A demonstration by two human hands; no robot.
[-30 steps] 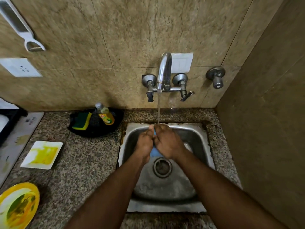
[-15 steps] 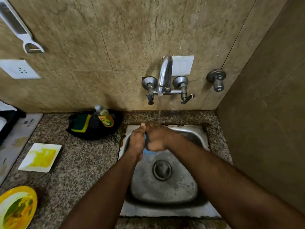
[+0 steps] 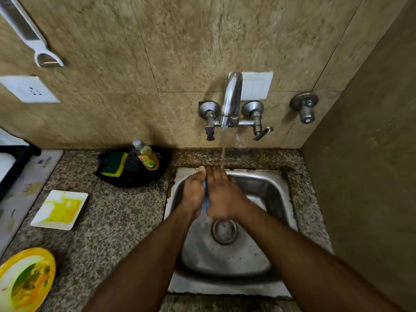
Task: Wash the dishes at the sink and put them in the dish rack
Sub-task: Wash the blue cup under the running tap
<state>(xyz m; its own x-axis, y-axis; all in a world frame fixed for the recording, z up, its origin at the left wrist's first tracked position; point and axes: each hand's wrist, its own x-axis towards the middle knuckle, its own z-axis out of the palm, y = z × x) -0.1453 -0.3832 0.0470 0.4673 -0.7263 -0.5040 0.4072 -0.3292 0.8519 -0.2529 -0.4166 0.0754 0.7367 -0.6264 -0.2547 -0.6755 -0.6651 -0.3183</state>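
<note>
Left hand and right hand pressed together around a small blue item under tap stream — likely wet, slippery — hold firmly.

Speckled granite counter, yellow-stained white plate, possibly blue item

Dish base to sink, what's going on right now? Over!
Left hand and right hand both gripping a blue item under the running water. Two dirty plates waiting on counter. Nothing in the way.
</note>
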